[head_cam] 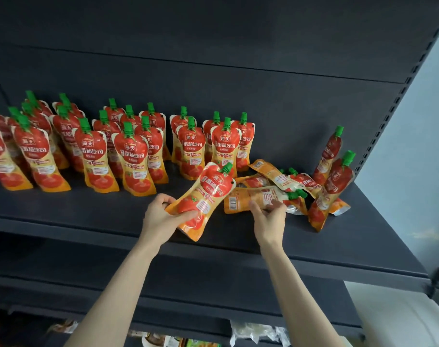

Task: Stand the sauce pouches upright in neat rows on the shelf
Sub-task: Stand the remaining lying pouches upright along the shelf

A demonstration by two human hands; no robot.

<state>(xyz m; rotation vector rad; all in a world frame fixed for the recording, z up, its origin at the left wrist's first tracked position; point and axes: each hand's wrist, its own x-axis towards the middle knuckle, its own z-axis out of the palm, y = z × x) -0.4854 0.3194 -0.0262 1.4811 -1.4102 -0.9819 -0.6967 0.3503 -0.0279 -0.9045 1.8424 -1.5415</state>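
Red and orange tomato sauce pouches with green caps fill the dark shelf (93,211). Several stand upright in rows (135,159) across the left and middle. My left hand (160,216) grips one pouch (203,199) by its lower half, tilted with the cap up to the right, just above the shelf front. My right hand (268,219) pinches a pouch lying flat (258,200), label down, barcode showing. More pouches lie in a loose pile (283,181) behind it. Two pouches (331,181) stand leaning at the right end.
The shelf's right upright (399,96) with slotted holes borders the leaning pouches. The back panel (213,71) is bare above the rows. A lower shelf lip (188,309) and some packaged goods (258,334) show at the bottom edge.
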